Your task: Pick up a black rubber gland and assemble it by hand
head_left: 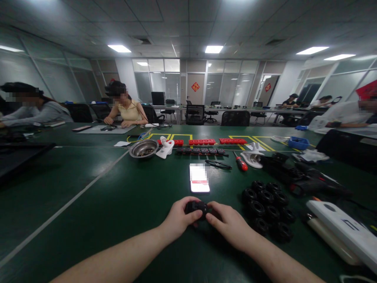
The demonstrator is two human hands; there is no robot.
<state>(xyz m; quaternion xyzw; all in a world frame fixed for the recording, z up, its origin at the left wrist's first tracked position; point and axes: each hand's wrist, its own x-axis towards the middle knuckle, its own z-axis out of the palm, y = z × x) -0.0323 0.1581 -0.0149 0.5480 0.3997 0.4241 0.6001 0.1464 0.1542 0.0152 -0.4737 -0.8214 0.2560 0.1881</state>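
Just above the green table, my left hand point(179, 216) is wrapped round a small black part point(197, 209) with a round, wheel-like end. My right hand point(225, 220) has its thumb and fingertips closed on that round end from the right. Fingers cover much of the part, so its full shape is hidden. Beyond my hands lies a phone point(199, 179) with a lit screen. To the right of my right hand sits a cluster of several black toy wheels point(266, 208).
Farther back are a metal bowl point(143, 149) of small pieces, red trays point(202, 142), a row of black parts point(203, 151), pliers point(218, 164) and a red screwdriver point(241, 162). A white device point(341, 224) lies at the right. Co-workers sit around the room.
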